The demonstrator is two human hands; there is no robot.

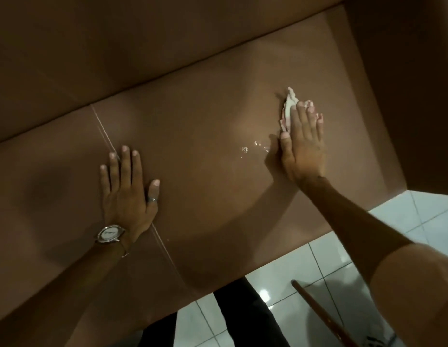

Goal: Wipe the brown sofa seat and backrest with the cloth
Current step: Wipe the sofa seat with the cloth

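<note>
From the head camera, looking down, no words or brand names can be read anywhere. The watch on the left wrist has a pale face, but its marks are too small to make out.

The brown sofa seat fills most of the view. The backrest rises along its far edge, and the armrest stands at the right. A seam runs across the seat between two cushions.

The right hand lies flat with its fingers pressing down on the cloth, a pale bunched rag. The cloth sits on the seat, near the armrest side and close to the backrest. Small shiny wet spots lie just beside this hand.

The left hand holds nothing. It is spread flat on the seat, right on the seam, with a ring on the thumb.

Below the seat edge are white floor tiles, dark trouser legs, and a brown wooden stick lying slanted over the tiles.
</note>
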